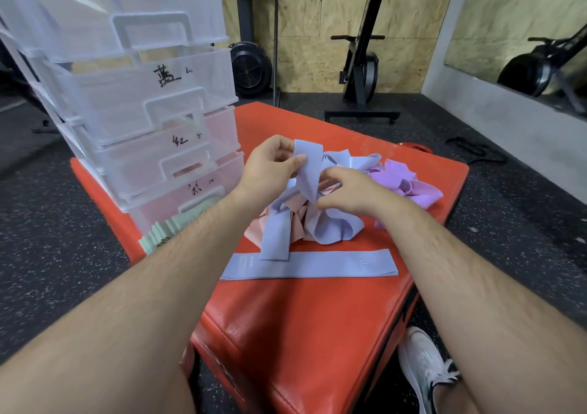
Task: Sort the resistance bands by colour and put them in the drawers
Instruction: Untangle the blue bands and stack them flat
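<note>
nearest us, one flat blue band (309,264) lies on the orange pad (301,334). beyond it, over the mixed pile (330,226), we are separating blues. the left hand (270,169) pinches the top of the lifted blue band (306,172) between thumb and fingers, and the right hand (346,191), fingers curled, grips its lower end. next move, we judge: pull it free and lay it flat. the drawers (178,128) stand far left.
</note>
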### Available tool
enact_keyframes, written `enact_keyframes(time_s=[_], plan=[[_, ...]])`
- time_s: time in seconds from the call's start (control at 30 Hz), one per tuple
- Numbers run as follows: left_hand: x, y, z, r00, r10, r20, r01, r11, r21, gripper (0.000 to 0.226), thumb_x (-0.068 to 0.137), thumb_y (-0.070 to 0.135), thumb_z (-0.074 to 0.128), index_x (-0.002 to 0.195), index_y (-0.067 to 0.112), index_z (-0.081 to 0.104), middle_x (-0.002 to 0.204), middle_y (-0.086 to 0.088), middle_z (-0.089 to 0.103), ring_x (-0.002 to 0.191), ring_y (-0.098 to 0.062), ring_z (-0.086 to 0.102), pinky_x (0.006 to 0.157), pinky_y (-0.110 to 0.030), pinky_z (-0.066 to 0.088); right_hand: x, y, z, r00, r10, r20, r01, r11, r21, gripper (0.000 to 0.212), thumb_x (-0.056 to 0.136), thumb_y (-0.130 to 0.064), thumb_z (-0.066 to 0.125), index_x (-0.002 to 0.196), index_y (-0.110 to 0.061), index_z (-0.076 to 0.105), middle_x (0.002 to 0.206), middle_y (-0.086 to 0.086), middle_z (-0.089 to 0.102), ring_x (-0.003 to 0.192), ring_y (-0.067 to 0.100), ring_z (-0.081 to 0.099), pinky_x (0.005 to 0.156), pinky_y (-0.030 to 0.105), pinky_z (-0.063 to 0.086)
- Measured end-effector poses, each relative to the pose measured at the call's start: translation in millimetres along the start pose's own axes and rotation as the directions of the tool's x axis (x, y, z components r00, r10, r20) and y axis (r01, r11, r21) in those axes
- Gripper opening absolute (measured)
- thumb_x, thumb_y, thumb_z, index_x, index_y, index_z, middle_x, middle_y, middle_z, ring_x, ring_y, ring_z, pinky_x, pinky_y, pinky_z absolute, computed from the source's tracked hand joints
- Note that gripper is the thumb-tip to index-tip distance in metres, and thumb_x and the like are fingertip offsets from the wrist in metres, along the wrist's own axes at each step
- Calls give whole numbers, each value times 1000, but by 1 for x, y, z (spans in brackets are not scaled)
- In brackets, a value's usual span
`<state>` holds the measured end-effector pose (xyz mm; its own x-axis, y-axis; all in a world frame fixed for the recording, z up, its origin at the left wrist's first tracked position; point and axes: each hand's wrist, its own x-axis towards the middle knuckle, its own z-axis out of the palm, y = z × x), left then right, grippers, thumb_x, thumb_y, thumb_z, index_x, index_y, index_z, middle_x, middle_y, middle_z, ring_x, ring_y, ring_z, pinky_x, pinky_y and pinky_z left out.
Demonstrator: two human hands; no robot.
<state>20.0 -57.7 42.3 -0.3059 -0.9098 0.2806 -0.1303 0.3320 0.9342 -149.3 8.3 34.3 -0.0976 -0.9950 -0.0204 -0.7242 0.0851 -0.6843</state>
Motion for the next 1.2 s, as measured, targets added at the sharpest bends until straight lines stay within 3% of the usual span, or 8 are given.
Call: enact_keyframes(time_s=[0.17,0.4,0.53,0.7,0.83,0.9,1.0,1.2], plan=[[2,2,0,999,4,-36,-3,999,52,12,93,15,68,95,7,60,92,-17,70,79,-25,67,78,-39,60,-1,5,2,996,-76,-46,72,994,-79,9,86,-17,73,85,-21,65,83,-15,58,74,3,56,63,18,39],[3,1,-3,992,13,-122,3,991,133,12,95,15,62,95,7,53,93,-14,66,76,-18,55,68,-37,52,1,10,-14,959,-3,-283,1,1000,-10,26,91,-9,53,90,-30,69,85,-17,66,76,8,63,60,18,47],[2,0,-8,984,-18,-176,39,992,121,11,95,16,58,97,7,52,88,-13,60,74,-18,50,63,-32,48,-1,7,-21,845,65,-530,110,950,292,31,89,-4,47,96,-20,72,86,-13,68,81,16,69,76,36,60],[-3,0,-10,985,-36,-169,55,992,111,13,95,19,61,99,8,56,85,-5,58,72,-16,48,64,-30,43,-5,8,-39,641,242,-728,125,903,410,31,90,-10,47,108,-20,71,102,-6,71,90,10,67,79,33,58],[-5,8,-8,990,-7,-141,23,993,115,13,94,23,65,98,11,61,89,-2,64,74,-10,53,68,-25,47,-1,14,-32,753,211,-624,-158,978,139,39,92,-19,49,129,-24,61,131,4,59,124,28,52,96,35,44],[-5,12,-6,991,27,-129,-13,994,108,12,92,21,69,97,11,63,92,-1,66,71,-2,56,66,-16,48,-3,4,-25,815,52,-578,-44,999,28,42,92,-21,54,133,-27,59,137,2,54,130,26,46,105,35,38],[-8,19,-2,992,83,-95,-75,994,86,10,90,17,71,96,11,66,96,-2,69,76,-3,62,69,-14,49,-9,-20,-16,914,-140,-382,235,948,214,44,93,-23,65,135,-32,55,135,-10,55,125,5,48,101,19,39],[-13,25,-1,989,143,-46,-138,985,106,12,89,21,73,91,15,63,83,3,64,72,-5,57,67,-22,50,-9,-34,-11,855,-201,-478,376,876,303,6,94,-13,66,97,-15,71,90,-5,70,77,0,60,71,18,48]])
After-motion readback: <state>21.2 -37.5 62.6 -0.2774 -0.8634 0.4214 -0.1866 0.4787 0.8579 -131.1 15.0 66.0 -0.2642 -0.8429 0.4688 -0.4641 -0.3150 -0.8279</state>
